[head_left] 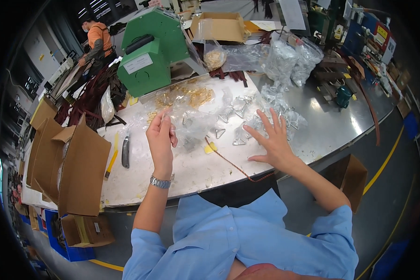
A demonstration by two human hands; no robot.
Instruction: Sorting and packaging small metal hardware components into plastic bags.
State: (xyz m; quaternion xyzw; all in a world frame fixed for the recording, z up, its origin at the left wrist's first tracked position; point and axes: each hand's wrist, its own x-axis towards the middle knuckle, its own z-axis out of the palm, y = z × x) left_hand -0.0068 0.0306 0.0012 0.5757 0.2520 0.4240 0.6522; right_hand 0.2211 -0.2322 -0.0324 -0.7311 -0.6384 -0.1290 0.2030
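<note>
My left hand (160,135) is closed with its fingertips pinching a clear plastic bag (191,127), which hangs crumpled to its right. A few silvery pieces show in or behind the bag. My right hand (276,143), fingers spread wide and nothing held, hovers at the right over scattered silver triangular metal rings (238,141). More of the silver pieces lie in small clear bags (291,119) just beyond that hand. Behind the left hand is a spread of gold-coloured metal pieces (191,94). A thin brown cord (228,161) and a yellow piece (211,147) lie between my hands.
A green machine (149,51) stands behind the gold pieces. At left are an open cardboard box (86,168), a utility knife (125,151) and a yellow knife (112,158). Full plastic bags (289,58) stand at the back. A person in orange (100,39) works farther off.
</note>
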